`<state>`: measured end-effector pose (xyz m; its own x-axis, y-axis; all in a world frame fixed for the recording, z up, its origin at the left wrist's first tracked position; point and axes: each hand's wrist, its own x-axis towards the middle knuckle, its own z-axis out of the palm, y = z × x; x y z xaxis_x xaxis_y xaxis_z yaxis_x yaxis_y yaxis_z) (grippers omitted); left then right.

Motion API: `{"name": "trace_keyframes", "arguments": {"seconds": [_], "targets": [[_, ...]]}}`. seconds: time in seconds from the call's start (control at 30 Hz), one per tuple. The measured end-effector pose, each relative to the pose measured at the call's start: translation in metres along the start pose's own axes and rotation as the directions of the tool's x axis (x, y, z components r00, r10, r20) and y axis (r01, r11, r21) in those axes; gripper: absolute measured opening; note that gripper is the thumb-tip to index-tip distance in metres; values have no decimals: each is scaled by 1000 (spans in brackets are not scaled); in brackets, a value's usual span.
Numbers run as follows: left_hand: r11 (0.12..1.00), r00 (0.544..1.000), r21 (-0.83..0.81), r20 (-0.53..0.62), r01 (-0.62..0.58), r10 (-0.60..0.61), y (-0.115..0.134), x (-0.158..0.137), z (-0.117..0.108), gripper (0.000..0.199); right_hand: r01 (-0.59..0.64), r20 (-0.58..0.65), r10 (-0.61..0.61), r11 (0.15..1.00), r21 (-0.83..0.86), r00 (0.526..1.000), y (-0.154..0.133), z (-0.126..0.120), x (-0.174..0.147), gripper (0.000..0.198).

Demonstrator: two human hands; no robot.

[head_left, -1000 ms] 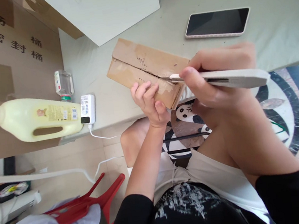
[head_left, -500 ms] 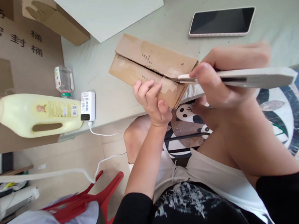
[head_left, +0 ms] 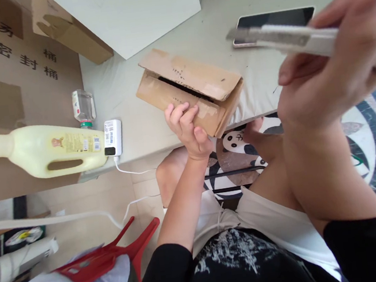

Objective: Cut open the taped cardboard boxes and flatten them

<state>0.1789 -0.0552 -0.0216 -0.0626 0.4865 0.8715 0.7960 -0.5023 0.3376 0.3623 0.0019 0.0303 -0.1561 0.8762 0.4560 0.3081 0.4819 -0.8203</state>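
A small brown cardboard box rests on the table near its front edge, its top flap lifted a little along a dark gap. My left hand is wrapped round the near side of the box, fingers on the top by a strip of clear tape and thumb toward the near end. Well to the right and raised off the table, my right hand grips a white utility knife. The knife's blade points left and is blurred; it passes in front of a phone, apart from the box.
The phone lies on the table. To the left are a yellow jug, a clear bottle, a white power bank with a cable, and a large carton. A white box stands behind; a red chair is lower left.
My right hand has drawn the utility knife out of the box's seam and moved up and right. The box's flap has risen and the gap has widened. My left hand stays on the box.
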Motion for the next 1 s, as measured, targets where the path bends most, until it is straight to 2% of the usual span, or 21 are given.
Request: {"name": "trace_keyframes", "arguments": {"seconds": [0.17, 0.3, 0.4, 0.5, 0.6, 0.63, 0.67, 0.7, 0.77, 0.8, 0.83, 0.87, 0.9, 0.93, 1.0], "targets": [[999, 1000, 37, 29, 8, -10, -3, -1, -2, 41, -60, -38, 62, 996, 59, 997, -4, 18, -6, 20], [1000, 995, -11, 94, 28, -27, -8, 0, -13, 40, -58, -80, 69, 989, 135, 994, 5, 21, -9, 23], [996, 987, -67, 153, 54, -44, -11, -1, -30, 38, -40, 41, 33, 983, 182, 999, 8, 22, -10, 31], [990, 985, -104, 157, 95, -78, -13, -6, -49, 36, -30, 166, -7, 975, 219, 986, 4, 24, -11, 33], [953, 964, -154, 98, 261, -248, -16, -17, -64, 27, -46, 202, 14, 987, 156, 979, 4, 26, -12, 25], [912, 932, -194, 59, 361, -357, -18, -21, -68, 24, -67, 210, 44, 993, 102, 977, 6, 27, -12, 23], [842, 876, -261, 24, 471, -483, -20, -24, -72, 26, -96, 225, 85, 994, 42, 971, 9, 29, -11, 22], [736, 787, -362, -12, 572, -617, -21, -27, -76, 31, -131, 246, 132, 991, -21, 960, 12, 30, -11, 23], [440, 544, -540, 42, 718, -838, -23, -31, -84, 44, -196, 301, 232, 970, -144, 925, 18, 34, -11, 26], [289, 426, -592, 104, 752, -899, -23, -32, -88, 49, -220, 326, 277, 955, -200, 904, 21, 36, -11, 30], [166, 330, -611, 165, 774, -929, -24, -32, -92, 53, -231, 352, 311, 940, -250, 883, 22, 38, -11, 37], [87, 267, -616, 206, 783, -942, -24, -31, -95, 53, -230, 382, 335, 927, -296, 861, 23, 40, -12, 45], [50, 234, -617, 221, 785, -947, -25, -30, -98, 51, -221, 411, 357, 913, -342, 839, 23, 42, -12, 53], [49, 226, -619, 210, 784, -951, -26, -29, -99, 48, -209, 437, 378, 898, -387, 816, 23, 44, -13, 60], [118, 254, -621, 135, 775, -958, -29, -25, -101, 41, -181, 474, 416, 867, -465, 776, 21, 45, -14, 69]]}}
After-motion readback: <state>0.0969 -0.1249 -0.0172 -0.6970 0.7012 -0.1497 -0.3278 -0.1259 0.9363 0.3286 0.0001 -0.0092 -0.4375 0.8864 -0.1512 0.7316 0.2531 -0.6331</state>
